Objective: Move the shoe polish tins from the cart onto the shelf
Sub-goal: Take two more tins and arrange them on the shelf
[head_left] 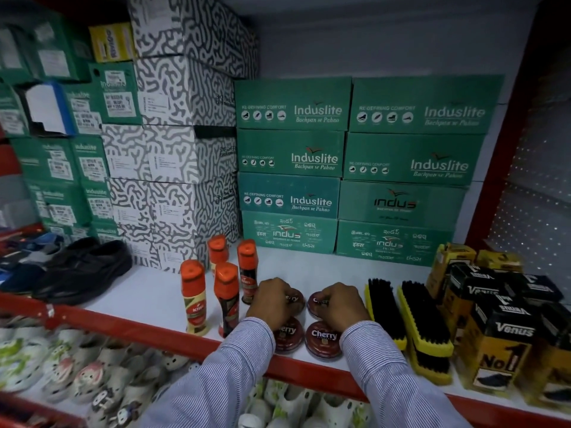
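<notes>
Tins: four round, dark red shoe polish tins with "Cherry" in white on the lids, lying flat in a two-by-two block on the white shelf (pixel 160 301), near its red front edge.
Near left tin (pixel 289 335): lid partly hidden by the left sleeve.
Near right tin (pixel 323 339): lid fully readable, just beside the near left tin.
Far left tin (pixel 293 299): under the left hand (pixel 273 301), whose curled fingers are closed over its top.
Far right tin (pixel 318 301): under the right hand (pixel 341 304), fingers curled down and gripping it.
Left of tins: four upright liquid polish bottles (pixel 227 298) with orange caps, near the tins.
Right of tins: two brushes (pixel 423 319) with yellow backs and black bristles, then stacked yellow-and-black "Venus" cartons (pixel 494 344).
Far side: green "Induslite" and "Indus" shoe boxes (pixel 349 168) stacked closed against the back wall; contents unseen.
Far left: black-and-white patterned boxes (pixel 182 125), closed, and black shoes (pixel 83 270) on the shelf.
</notes>
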`<state>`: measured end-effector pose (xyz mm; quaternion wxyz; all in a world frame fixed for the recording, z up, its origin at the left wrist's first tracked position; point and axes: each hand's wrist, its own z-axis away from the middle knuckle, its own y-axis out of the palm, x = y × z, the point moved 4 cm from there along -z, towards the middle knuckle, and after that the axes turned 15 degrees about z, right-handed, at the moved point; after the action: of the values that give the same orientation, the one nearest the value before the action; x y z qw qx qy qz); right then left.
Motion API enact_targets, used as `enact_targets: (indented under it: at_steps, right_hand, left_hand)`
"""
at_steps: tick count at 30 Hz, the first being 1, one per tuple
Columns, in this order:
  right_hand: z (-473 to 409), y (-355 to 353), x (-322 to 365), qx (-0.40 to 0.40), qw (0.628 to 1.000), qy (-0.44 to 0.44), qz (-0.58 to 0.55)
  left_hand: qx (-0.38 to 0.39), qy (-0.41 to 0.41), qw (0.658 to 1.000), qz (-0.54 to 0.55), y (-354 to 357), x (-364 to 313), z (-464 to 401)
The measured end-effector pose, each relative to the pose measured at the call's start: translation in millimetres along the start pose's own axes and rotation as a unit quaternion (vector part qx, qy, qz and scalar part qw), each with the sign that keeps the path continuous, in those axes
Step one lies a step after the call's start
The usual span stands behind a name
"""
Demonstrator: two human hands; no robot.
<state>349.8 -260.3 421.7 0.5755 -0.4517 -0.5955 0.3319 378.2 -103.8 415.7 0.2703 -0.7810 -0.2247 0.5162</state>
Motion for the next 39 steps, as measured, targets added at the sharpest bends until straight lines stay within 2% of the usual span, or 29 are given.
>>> enact_targets:
  at_steps: [8,14,19,28,39]
  right_hand:
    - [4.6,-3.5,2.5,-0.005,1.000,-0.022,0.002]
    - [33.2,-19.1,-4.7,-0.040,0.998,-0.045,-0.008]
    - [65.1,-13.4,1.1,0.015,0.997,-0.059,0.041]
    - [77.5,-12.4,7.0,-0.028,0.997,-0.055,0.034]
    - [76.9,-12.4,9.0,-0.031,0.998,-0.042,0.024]
  left_hand:
    - [0.031,0.027,0.999,0.015,-0.3,-5.6,3.5]
    - [0.013,0.086,0.996,0.037,-26.1,-25.8,35.0]
    - [0.068,0.003,0.998,-0.005,-28.4,-17.6,57.2]
    - [0.069,0.013,0.997,0.031,-26.6,-13.5,63.5]
    - [0.052,0.017,0.997,0.053,-25.6,-10.7,67.1]
